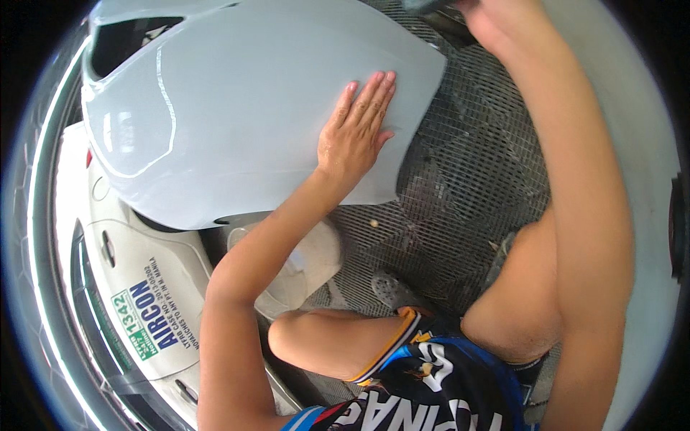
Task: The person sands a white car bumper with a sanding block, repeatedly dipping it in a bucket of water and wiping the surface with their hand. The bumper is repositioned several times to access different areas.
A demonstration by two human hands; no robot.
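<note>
Metal grating floor under a pale car panel

Beneath me I see a dark mesh grating floor, its wires bending toward the rim of the view. A grey clog-style shoe stands on it near my knee, and a small pale crumb lies on the mesh just beside the edge of the light grey body panel that rests above it.

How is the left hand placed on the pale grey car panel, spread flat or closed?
Spread flat: the left hand lies palm-down, fingers straight, on the pale grey car panel.
</note>
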